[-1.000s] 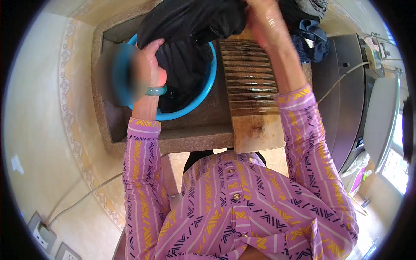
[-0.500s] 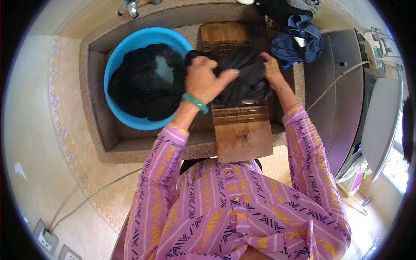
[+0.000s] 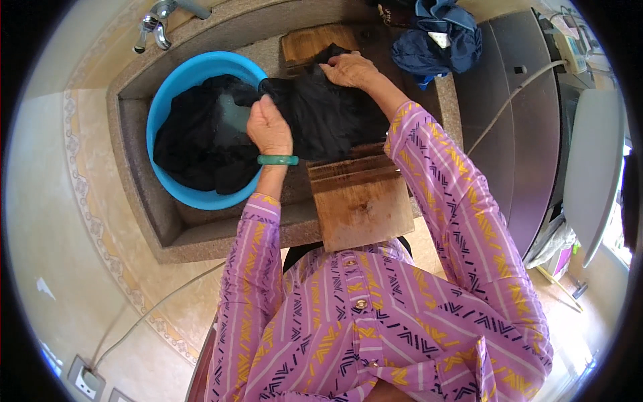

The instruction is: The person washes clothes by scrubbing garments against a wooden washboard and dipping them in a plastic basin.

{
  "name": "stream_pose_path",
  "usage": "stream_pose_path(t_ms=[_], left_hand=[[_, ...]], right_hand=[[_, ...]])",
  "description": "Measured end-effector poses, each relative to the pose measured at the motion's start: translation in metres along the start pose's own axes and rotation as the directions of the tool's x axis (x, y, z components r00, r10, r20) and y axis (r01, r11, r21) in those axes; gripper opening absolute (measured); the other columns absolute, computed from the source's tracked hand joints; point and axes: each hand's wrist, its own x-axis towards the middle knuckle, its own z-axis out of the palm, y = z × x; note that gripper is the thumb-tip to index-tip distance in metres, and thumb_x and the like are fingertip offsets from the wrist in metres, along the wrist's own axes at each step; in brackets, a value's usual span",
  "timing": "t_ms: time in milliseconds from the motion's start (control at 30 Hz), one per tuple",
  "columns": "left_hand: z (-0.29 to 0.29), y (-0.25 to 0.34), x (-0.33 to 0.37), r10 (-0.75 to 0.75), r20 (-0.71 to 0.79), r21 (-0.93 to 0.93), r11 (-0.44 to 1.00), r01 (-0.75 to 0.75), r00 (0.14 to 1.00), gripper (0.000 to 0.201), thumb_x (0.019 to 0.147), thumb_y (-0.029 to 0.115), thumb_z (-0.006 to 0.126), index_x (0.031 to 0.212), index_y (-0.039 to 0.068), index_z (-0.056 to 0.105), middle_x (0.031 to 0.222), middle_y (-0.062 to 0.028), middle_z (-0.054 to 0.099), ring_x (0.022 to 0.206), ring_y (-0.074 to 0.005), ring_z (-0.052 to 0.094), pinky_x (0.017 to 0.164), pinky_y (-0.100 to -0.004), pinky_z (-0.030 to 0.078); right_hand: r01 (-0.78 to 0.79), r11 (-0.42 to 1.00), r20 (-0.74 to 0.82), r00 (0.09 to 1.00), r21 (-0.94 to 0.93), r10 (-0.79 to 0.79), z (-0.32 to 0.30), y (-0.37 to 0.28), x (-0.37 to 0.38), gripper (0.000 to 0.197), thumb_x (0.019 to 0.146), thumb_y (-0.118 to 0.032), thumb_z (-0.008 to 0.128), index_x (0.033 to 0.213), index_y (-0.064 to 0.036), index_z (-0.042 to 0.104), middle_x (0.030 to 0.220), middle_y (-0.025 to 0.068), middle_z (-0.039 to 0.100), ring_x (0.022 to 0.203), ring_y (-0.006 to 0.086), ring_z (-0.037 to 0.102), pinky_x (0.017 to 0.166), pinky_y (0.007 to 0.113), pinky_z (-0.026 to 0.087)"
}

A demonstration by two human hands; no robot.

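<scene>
A wet black garment [image 3: 328, 117] lies spread over the ridged wooden washboard [image 3: 365, 211], its left end reaching the rim of the blue basin [image 3: 157, 100]. My left hand [image 3: 269, 126], below a green bangle, is closed on the garment's left end beside that rim. At the garment's far edge, my right hand [image 3: 349, 70] pinches the cloth between thumb and fingers. More black clothing [image 3: 194, 147] soaks in cloudy water inside the basin. The washboard's ridges are mostly covered by the garment.
The stone sink [image 3: 144, 201] surrounds the basin and washboard. A metal tap [image 3: 157, 27] stands at the back left. Dark blue clothing [image 3: 455, 50] is heaped on the back right corner. To the right is a dark appliance [image 3: 506, 100] with a hose across it.
My right hand has gone from the garment's right side to its far edge, leftward. My left hand has shifted left and closed on the cloth, which is now spread flatter. The view has turned slightly.
</scene>
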Motion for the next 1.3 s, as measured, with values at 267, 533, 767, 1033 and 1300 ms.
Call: stream_pose_path(t_ms=[267,533,767,1033,1300], left_hand=[[-0.001,0.108,-0.026,-0.027,0.277,-0.417,0.897,0.146,0.961,0.04,0.078,0.013,0.072,0.061,0.003,0.038,0.052,-0.0002,0.032,0.052,-0.0073,0.029,0.043,-0.0263,0.028],[0.049,0.032,0.034,0.119,0.592,0.477,0.746,-0.466,0.797,0.034,0.083,0.026,0.059,0.112,0.009,0.052,0.13,-0.0198,0.039,0.115,-0.0425,0.041,0.084,-0.0551,0.041],[0.027,-0.003,0.003,-0.441,0.327,0.478,0.84,0.256,0.836,0.05,0.081,0.033,0.064,0.12,0.008,0.044,0.124,-0.0226,0.041,0.105,-0.0452,0.046,0.09,-0.0511,0.037],[-0.006,0.092,-0.035,-0.256,0.284,-0.217,0.922,0.321,0.924,0.024,0.083,0.021,0.063,0.087,0.003,0.048,0.078,-0.0139,0.051,0.084,-0.0357,0.049,0.076,-0.0424,0.04],[0.056,0.011,0.02,0.075,0.436,0.364,0.897,-0.252,0.897,0.034,0.092,0.033,0.045,0.076,0.004,0.052,0.075,-0.0225,0.06,0.074,-0.0421,0.055,0.066,-0.0522,0.042]], right_hand=[[0.586,0.781,-0.818,0.546,0.217,-0.182,0.039,0.022,-0.13,0.009,0.079,-0.013,0.06,0.078,-0.0044,0.059,0.084,0.0194,0.053,0.085,0.0388,0.052,0.072,0.043,0.043],[0.139,0.99,-0.515,0.847,-0.026,-0.133,0.042,0.009,-0.009,0.045,0.087,-0.04,0.055,0.123,-0.0131,0.048,0.105,0.0178,0.055,0.101,0.0382,0.053,0.082,0.05,0.045],[-0.066,0.994,-0.203,0.976,0.084,0.082,0.023,0.011,0.011,0.059,0.086,-0.054,0.049,0.133,-0.0188,0.044,0.137,0.0131,0.04,0.126,0.0397,0.036,0.094,0.061,0.036],[0.429,0.786,-0.712,0.702,0.445,0.02,0.022,0.008,-0.086,0.03,0.086,-0.031,0.05,0.079,-0.0043,0.061,0.084,0.0185,0.061,0.082,0.0395,0.057,0.072,0.045,0.045],[0.133,0.979,-0.713,0.701,0.157,0.019,0.033,0.002,-0.02,0.031,0.085,-0.035,0.049,0.083,-0.0044,0.056,0.082,0.019,0.061,0.082,0.0387,0.059,0.075,0.048,0.048]])
